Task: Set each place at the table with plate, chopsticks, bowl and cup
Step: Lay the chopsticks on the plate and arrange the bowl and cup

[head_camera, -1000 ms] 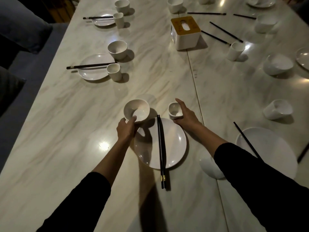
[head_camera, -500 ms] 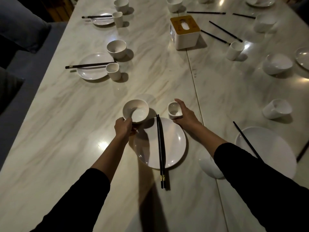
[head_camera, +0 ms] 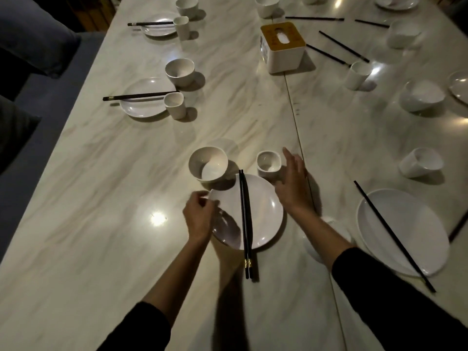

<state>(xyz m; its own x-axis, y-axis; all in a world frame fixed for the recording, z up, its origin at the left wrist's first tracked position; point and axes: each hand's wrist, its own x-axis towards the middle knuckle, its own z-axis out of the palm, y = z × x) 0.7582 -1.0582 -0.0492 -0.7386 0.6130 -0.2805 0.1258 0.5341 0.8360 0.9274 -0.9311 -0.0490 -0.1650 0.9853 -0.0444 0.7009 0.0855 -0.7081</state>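
In front of me a white plate (head_camera: 263, 211) lies on the marble table (head_camera: 101, 224), with a pair of black chopsticks (head_camera: 244, 224) laid across its middle, handles toward me. A white bowl (head_camera: 209, 164) stands upright at the plate's far left rim. A small white cup (head_camera: 268, 164) stands upright at the far right rim. My left hand (head_camera: 200, 214) pinches the plate's left rim. My right hand (head_camera: 291, 188) hovers just right of the cup, fingers spread, holding nothing.
Two set places lie along the left edge, the nearer with a plate (head_camera: 144, 105). A tissue box (head_camera: 282, 46) stands mid-table. At right are another plate (head_camera: 405, 231) bearing one chopstick, a tipped cup (head_camera: 420, 162), a tipped bowl (head_camera: 421, 95) and loose chopsticks.
My left hand has let go of the bowl and drawn back to the plate's left rim. My right hand has released the cup and spread its fingers beside it.
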